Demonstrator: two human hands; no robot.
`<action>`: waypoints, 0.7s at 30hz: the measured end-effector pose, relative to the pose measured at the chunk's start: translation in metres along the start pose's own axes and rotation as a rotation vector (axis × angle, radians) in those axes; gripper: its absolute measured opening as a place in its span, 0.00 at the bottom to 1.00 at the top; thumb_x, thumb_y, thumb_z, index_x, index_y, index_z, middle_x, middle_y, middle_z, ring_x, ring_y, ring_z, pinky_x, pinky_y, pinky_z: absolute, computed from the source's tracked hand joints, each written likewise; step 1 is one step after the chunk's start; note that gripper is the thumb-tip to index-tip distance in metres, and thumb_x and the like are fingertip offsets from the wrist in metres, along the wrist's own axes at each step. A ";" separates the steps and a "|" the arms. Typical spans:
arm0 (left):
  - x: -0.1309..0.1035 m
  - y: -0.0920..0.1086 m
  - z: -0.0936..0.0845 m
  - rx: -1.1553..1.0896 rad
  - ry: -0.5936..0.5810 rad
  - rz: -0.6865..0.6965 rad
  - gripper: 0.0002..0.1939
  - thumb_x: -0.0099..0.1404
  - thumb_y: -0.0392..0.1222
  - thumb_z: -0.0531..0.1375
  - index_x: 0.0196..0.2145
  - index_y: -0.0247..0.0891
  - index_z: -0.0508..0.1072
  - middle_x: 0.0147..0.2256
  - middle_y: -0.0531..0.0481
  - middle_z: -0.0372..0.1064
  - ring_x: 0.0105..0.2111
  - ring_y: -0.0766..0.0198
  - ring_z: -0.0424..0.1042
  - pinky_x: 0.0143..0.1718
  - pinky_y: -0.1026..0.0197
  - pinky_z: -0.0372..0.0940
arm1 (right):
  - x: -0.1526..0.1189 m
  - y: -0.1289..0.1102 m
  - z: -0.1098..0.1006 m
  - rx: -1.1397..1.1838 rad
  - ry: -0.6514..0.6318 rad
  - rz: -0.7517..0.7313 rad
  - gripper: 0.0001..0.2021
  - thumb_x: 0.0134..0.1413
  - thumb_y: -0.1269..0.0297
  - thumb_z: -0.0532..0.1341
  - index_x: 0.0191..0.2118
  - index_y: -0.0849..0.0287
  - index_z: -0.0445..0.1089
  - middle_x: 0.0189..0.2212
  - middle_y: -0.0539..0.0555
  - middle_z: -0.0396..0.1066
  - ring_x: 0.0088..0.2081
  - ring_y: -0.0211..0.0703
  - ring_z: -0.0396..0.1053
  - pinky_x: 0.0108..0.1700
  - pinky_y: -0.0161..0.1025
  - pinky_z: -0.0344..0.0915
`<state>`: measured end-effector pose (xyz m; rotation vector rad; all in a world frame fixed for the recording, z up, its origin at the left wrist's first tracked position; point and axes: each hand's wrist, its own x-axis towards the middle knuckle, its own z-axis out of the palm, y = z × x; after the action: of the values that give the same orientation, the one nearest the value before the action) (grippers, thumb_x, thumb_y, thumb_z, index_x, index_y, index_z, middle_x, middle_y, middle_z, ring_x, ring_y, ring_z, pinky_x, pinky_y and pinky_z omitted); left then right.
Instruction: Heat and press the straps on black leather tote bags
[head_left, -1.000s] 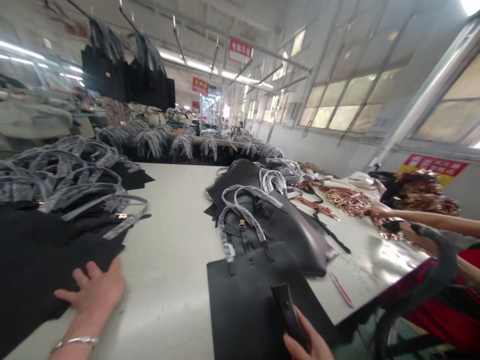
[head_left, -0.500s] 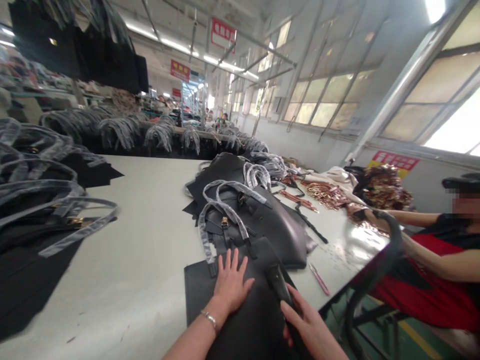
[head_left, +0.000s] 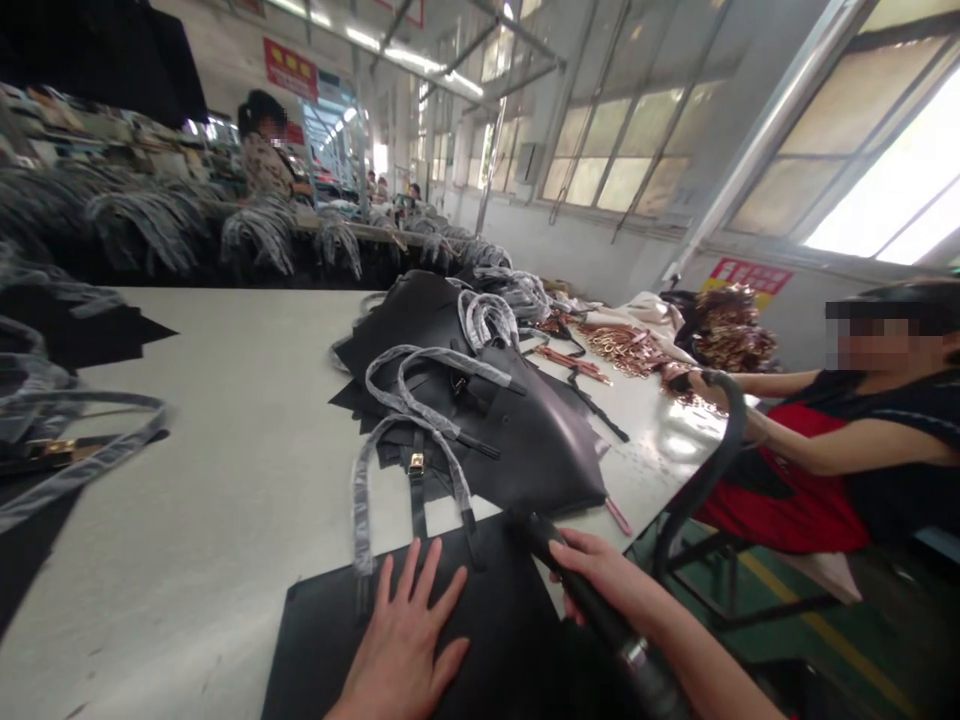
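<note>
My left hand (head_left: pixel 409 635) lies flat with fingers spread on a black leather panel (head_left: pixel 315 640) at the table's front. Wrapped round a black handheld tool (head_left: pixel 592 600), my right hand (head_left: pixel 600 575) is at the panel's right side, and the tool's head rests near the panel's upper right corner. Grey plastic-wrapped straps (head_left: pixel 362 490) reach from the panel's top edge. Beyond it, a narrow black strap with a gold buckle (head_left: pixel 416 463) lies on the table. A black bag (head_left: pixel 536 440) and more dark panels are piled behind.
The white table (head_left: pixel 210 480) carries more black bags with wrapped straps (head_left: pixel 82 495) at the left. A pink tool (head_left: pixel 619 516) lies near the right edge. A person in red and black (head_left: pixel 795 470) sits at the right, by copper-coloured pieces (head_left: pixel 630 348). Another person (head_left: pixel 266 150) stands far back.
The view has shifted right. The panel is turned and sits lower, apart from the bag pile. The tool's head has moved to the panel's upper right corner.
</note>
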<state>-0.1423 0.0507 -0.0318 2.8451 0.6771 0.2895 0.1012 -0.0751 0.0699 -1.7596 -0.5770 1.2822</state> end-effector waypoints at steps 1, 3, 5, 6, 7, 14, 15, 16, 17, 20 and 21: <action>0.000 -0.001 0.001 0.001 0.002 0.006 0.35 0.63 0.54 0.57 0.64 0.59 0.49 0.68 0.46 0.35 0.66 0.37 0.37 0.60 0.28 0.40 | 0.004 -0.002 0.000 0.003 -0.006 0.001 0.19 0.54 0.51 0.60 0.46 0.58 0.65 0.26 0.48 0.69 0.18 0.34 0.69 0.18 0.30 0.65; 0.001 -0.001 0.001 0.003 0.003 0.006 0.35 0.62 0.54 0.57 0.64 0.60 0.49 0.68 0.45 0.36 0.66 0.37 0.38 0.59 0.28 0.41 | 0.011 -0.006 -0.001 0.003 -0.014 -0.001 0.18 0.54 0.50 0.60 0.44 0.58 0.65 0.27 0.48 0.69 0.18 0.34 0.69 0.18 0.29 0.65; 0.003 -0.001 -0.001 0.002 -0.001 0.000 0.35 0.62 0.54 0.58 0.64 0.60 0.50 0.68 0.46 0.38 0.65 0.37 0.39 0.59 0.28 0.41 | 0.015 -0.009 -0.005 -0.009 -0.028 0.004 0.18 0.53 0.49 0.61 0.42 0.58 0.65 0.26 0.48 0.69 0.18 0.34 0.69 0.18 0.30 0.66; 0.004 -0.001 -0.001 -0.001 -0.006 -0.002 0.35 0.62 0.54 0.58 0.64 0.60 0.50 0.67 0.46 0.38 0.65 0.37 0.39 0.59 0.28 0.42 | 0.015 -0.011 -0.007 -0.016 -0.039 0.010 0.18 0.53 0.49 0.61 0.41 0.58 0.65 0.26 0.48 0.70 0.18 0.35 0.70 0.17 0.30 0.66; 0.004 -0.001 -0.002 -0.005 -0.011 -0.002 0.35 0.61 0.54 0.58 0.64 0.60 0.51 0.67 0.46 0.39 0.65 0.36 0.40 0.59 0.28 0.42 | 0.015 -0.012 -0.010 -0.023 -0.052 0.018 0.18 0.52 0.49 0.62 0.40 0.58 0.65 0.26 0.48 0.70 0.18 0.35 0.70 0.17 0.30 0.67; 0.002 -0.001 0.000 -0.037 0.005 -0.004 0.34 0.62 0.54 0.58 0.64 0.58 0.52 0.67 0.47 0.39 0.66 0.37 0.38 0.60 0.28 0.39 | 0.030 -0.022 -0.002 -0.043 -0.023 -0.039 0.18 0.52 0.49 0.62 0.38 0.60 0.65 0.25 0.49 0.70 0.17 0.36 0.69 0.17 0.32 0.66; 0.002 0.000 -0.001 -0.041 0.003 -0.006 0.34 0.62 0.54 0.58 0.64 0.58 0.52 0.67 0.47 0.39 0.66 0.37 0.38 0.60 0.28 0.38 | 0.033 -0.026 0.001 -0.042 0.008 -0.081 0.18 0.52 0.49 0.62 0.40 0.59 0.65 0.26 0.48 0.69 0.17 0.35 0.68 0.17 0.31 0.66; 0.003 0.000 -0.002 -0.046 -0.001 -0.007 0.34 0.62 0.54 0.58 0.64 0.58 0.52 0.67 0.47 0.40 0.65 0.37 0.39 0.60 0.28 0.39 | 0.034 -0.031 0.004 -0.039 0.041 -0.126 0.18 0.52 0.50 0.61 0.42 0.58 0.65 0.27 0.48 0.69 0.18 0.34 0.68 0.18 0.31 0.66; 0.003 0.001 -0.003 -0.051 -0.007 -0.010 0.34 0.62 0.54 0.58 0.64 0.58 0.53 0.67 0.46 0.40 0.65 0.37 0.40 0.60 0.27 0.39 | 0.033 -0.037 0.004 -0.036 0.069 -0.167 0.19 0.53 0.50 0.61 0.44 0.57 0.65 0.28 0.47 0.69 0.19 0.33 0.68 0.19 0.30 0.66; 0.004 0.003 -0.009 -0.064 -0.019 -0.018 0.35 0.61 0.54 0.59 0.63 0.57 0.53 0.67 0.45 0.42 0.65 0.37 0.42 0.59 0.27 0.41 | 0.021 -0.051 0.001 -0.039 0.070 -0.211 0.21 0.54 0.50 0.61 0.49 0.55 0.64 0.32 0.48 0.69 0.21 0.33 0.69 0.21 0.30 0.67; 0.004 0.004 -0.010 -0.065 -0.018 -0.023 0.35 0.61 0.54 0.59 0.63 0.57 0.54 0.67 0.44 0.42 0.65 0.37 0.42 0.59 0.27 0.41 | 0.015 -0.053 -0.001 -0.047 0.047 -0.196 0.22 0.53 0.51 0.62 0.50 0.56 0.64 0.32 0.49 0.70 0.20 0.34 0.70 0.20 0.31 0.67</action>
<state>-0.1397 0.0503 -0.0204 2.7731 0.6839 0.2761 0.1135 -0.0361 0.1073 -1.7200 -0.7382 1.0969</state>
